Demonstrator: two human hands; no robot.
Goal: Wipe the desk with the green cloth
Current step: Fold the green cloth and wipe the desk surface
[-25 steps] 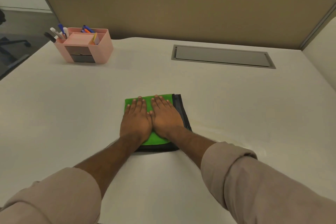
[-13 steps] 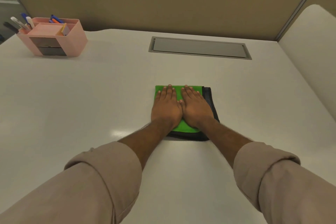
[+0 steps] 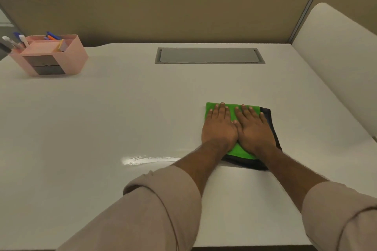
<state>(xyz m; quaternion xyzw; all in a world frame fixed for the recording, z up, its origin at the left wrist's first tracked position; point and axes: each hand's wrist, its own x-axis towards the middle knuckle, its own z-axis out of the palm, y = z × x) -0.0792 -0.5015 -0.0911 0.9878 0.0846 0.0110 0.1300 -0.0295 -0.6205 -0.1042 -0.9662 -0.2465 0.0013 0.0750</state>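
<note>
The green cloth (image 3: pixel 239 152), folded with a dark underside showing along its right and near edges, lies flat on the white desk (image 3: pixel 122 118), right of centre. My left hand (image 3: pixel 219 126) and my right hand (image 3: pixel 254 130) rest side by side on top of it, palms down, fingers stretched forward, thumbs touching. They cover most of the cloth. A shiny streak (image 3: pixel 149 160) marks the desk just left of my left forearm.
A pink organizer (image 3: pixel 67 61) with pens stands at the far left. A grey cable hatch (image 3: pixel 210 55) is set into the desk near the back. A tan partition (image 3: pixel 183 10) closes the far edge and a white panel (image 3: pixel 336 63) stands along the right side.
Both hands have slid the cloth to the right across the desk, from left of the cable hatch to below its right end. The hands stay flat on it.
</note>
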